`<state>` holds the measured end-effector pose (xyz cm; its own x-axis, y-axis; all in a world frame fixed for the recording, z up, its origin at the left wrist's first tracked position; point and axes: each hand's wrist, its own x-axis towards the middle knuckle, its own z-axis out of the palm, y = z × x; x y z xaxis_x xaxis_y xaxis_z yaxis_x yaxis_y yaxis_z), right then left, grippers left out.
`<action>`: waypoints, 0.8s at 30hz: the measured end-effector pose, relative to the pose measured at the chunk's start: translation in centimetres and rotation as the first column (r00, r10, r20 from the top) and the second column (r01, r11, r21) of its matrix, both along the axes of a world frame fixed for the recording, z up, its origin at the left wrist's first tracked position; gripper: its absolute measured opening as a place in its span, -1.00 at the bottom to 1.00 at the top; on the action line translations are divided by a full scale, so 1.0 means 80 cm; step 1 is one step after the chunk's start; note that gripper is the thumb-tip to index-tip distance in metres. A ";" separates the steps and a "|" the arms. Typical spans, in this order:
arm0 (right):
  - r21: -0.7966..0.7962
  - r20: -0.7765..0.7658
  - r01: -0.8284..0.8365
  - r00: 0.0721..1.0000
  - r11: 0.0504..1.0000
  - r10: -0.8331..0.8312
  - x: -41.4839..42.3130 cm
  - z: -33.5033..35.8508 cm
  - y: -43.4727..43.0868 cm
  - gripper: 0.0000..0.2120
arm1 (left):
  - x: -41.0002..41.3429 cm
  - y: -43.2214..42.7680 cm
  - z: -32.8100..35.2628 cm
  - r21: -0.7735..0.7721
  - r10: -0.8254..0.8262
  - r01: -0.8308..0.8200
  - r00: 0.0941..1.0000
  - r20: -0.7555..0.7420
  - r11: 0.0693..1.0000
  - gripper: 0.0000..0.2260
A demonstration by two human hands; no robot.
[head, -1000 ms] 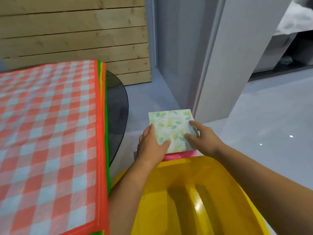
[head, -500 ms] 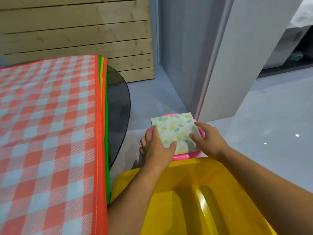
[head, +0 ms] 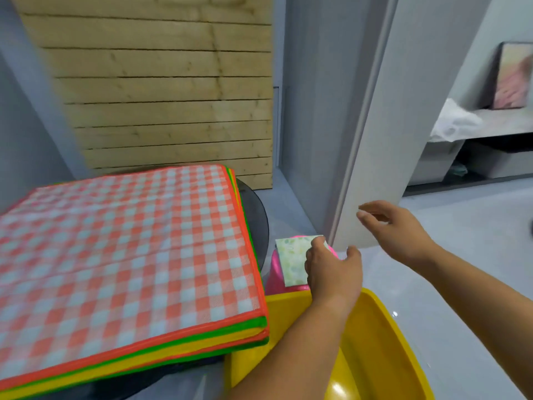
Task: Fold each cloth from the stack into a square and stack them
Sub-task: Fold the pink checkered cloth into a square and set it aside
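A small folded cloth [head: 292, 261] with a pale green leaf print lies on a pink stool [head: 272, 269]. My left hand [head: 331, 269] hovers over its right part with loosely curled fingers and holds nothing; whether it touches the cloth I cannot tell. My right hand [head: 395, 229] is lifted off to the right, fingers relaxed and spread, empty. A stack of unfolded cloths [head: 129, 255] lies on the dark round table [head: 256, 215] at the left; the top one is red and white checked, with green and yellow edges below it.
A yellow plastic stool or bin [head: 375, 342] sits right under my arms. A grey wall corner [head: 366, 157] rises just behind the pink stool. Wooden slats [head: 173, 96] stand behind the table. Open grey floor [head: 476, 241] stretches to the right.
Both hands have let go of the folded leaf-print cloth. My right hand has lifted away to the right, my left has drawn back over the cloth's right side. The view has tilted up.
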<state>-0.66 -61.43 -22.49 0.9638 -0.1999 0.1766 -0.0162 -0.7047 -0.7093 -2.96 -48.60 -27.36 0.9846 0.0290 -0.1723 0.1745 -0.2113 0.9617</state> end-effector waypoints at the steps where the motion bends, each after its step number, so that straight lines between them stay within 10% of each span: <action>1: 0.006 0.009 -0.010 1.000 1.000 0.010 -0.013 0.020 0.010 -0.71 | -0.010 0.011 0.018 -0.011 -0.018 0.018 1.000 0.025 1.000 -0.44; 12: -0.006 -0.056 -0.348 0.936 0.937 0.347 -0.085 0.093 0.227 -0.86 | -0.041 0.360 0.099 0.324 -0.134 0.072 0.976 0.173 0.943 -0.77; 20: -0.213 -0.217 -0.687 0.727 0.695 0.651 -0.100 0.025 0.395 -0.78 | -0.100 0.582 0.064 0.794 -0.456 0.293 0.890 -0.023 0.533 -0.69; 24: -0.257 -0.243 -0.735 0.677 0.627 0.694 -0.091 -0.006 0.412 -0.71 | -0.115 0.616 0.048 0.776 -0.520 0.351 0.854 -0.035 0.524 -0.53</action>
